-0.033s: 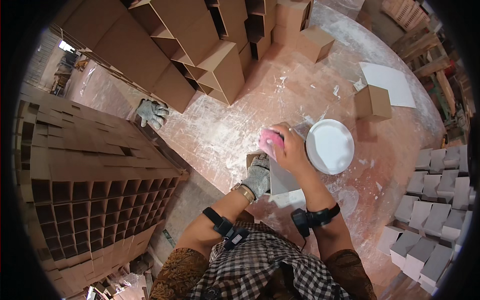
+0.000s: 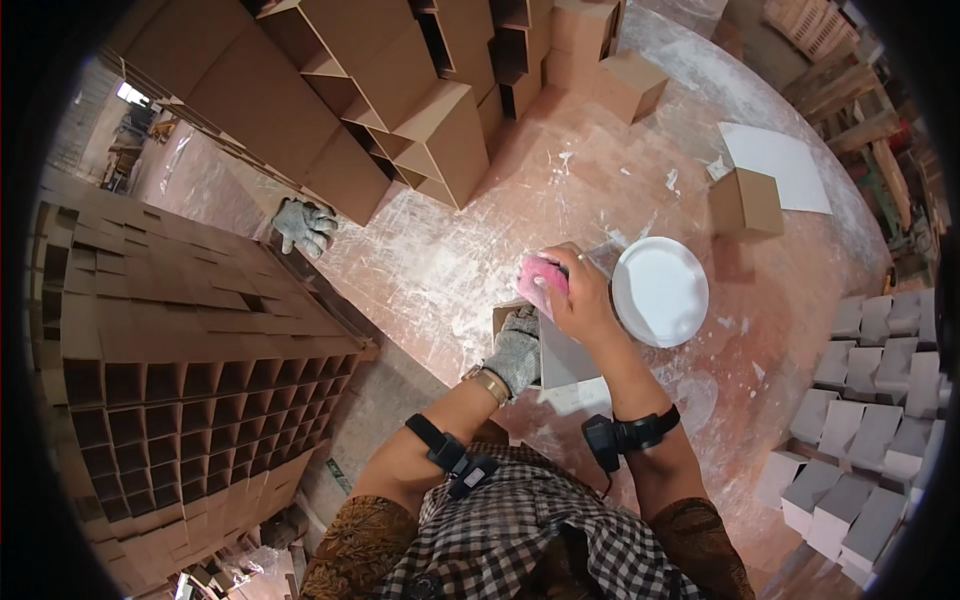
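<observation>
The right hand [image 2: 580, 300] has its fingers closed around a soft pink sponge [image 2: 540, 275], pressing it onto a flat grey sheet [image 2: 565, 355] just below. The gloved left hand [image 2: 515, 350] rests on that sheet's left edge, holding it. A round white bowl [image 2: 660, 290] sits just right of the fingers on the dusty floor [image 2: 440, 260].

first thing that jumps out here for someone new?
The pink sponge at centre, held in the bare right hand over a grey sheet that the gloved left hand steadies. Just right of it sits a round white bowl on the paste-smeared floor. Stacks of brown cardboard boxes fill the top and left.
</observation>
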Available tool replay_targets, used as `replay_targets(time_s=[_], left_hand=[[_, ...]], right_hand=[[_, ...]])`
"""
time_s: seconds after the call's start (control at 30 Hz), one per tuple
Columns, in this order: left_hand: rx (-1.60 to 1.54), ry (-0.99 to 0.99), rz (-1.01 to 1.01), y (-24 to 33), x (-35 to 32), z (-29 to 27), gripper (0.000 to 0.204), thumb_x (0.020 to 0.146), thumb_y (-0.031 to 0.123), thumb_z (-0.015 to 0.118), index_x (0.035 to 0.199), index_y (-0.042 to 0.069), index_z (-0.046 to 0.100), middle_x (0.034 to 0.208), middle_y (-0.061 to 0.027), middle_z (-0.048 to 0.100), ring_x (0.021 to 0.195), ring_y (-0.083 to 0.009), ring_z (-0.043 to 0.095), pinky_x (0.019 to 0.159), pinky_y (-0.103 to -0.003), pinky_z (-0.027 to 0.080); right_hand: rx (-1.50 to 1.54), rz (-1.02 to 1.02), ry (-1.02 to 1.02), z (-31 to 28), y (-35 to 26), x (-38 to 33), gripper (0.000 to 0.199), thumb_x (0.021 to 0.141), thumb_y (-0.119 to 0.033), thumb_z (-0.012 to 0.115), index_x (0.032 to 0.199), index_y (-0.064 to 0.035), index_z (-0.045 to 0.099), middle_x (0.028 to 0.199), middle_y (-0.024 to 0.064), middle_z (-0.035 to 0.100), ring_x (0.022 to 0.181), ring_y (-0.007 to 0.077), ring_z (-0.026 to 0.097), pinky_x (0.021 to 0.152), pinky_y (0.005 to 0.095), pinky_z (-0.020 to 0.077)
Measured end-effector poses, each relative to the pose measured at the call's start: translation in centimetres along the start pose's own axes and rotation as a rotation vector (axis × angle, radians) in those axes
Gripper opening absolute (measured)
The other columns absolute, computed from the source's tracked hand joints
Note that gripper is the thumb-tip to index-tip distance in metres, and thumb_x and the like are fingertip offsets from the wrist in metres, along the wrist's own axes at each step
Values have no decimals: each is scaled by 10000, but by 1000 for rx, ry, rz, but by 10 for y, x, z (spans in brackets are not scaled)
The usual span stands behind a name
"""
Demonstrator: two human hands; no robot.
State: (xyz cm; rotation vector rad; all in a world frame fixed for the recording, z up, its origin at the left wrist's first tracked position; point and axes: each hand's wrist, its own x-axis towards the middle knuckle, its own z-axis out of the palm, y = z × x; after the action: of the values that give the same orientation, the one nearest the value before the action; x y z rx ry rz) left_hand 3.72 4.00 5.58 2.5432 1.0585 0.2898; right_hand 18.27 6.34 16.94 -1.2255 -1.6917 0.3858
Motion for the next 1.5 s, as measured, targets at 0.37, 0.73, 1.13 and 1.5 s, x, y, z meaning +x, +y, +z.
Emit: replay_targets(time_s=[0.37, 0.73, 1.13, 1.5], left_hand=[[-876, -18, -77, -21, -11, 47, 356, 851, 321, 513, 1068, 47, 580, 1036, -190, 579, 955, -317, 546, 839, -442, 430], [-163, -294, -141, 16, 21, -35, 465, 820, 371, 552, 1195, 97, 528, 1202, -122, 537, 1114, -255, 500, 954, -336, 383], [-459, -185, -149, 3, 17, -12, 437, 828, 314, 534, 1192, 72, 522, 1167, -149, 554, 1093, -290, 511, 937, -382, 381], [-400, -142, -144, 10, 10, -27, 304, 856, 201, 539, 1127, 66, 563, 1116, -116, 585, 1035, -211, 552, 882, -307, 433]], right_hand=[[62, -126, -142, -22, -29, -65, 230, 776, -137, 573, 991, -57, 572, 886, 153, 600, 748, 328, 586, 641, 393, 467], [176, 273, 316, -13, 49, 13, 281, 823, -46, 555, 1098, 1, 518, 1039, 115, 586, 992, 196, 549, 900, 301, 408], [205, 73, 174, -38, 56, -51, 296, 748, -1, 570, 1043, -19, 556, 985, 151, 590, 957, 309, 549, 872, 368, 419], [99, 125, -8, -43, -22, -137, 229, 783, -123, 580, 1004, -76, 609, 949, 123, 622, 880, 321, 572, 809, 409, 425]])
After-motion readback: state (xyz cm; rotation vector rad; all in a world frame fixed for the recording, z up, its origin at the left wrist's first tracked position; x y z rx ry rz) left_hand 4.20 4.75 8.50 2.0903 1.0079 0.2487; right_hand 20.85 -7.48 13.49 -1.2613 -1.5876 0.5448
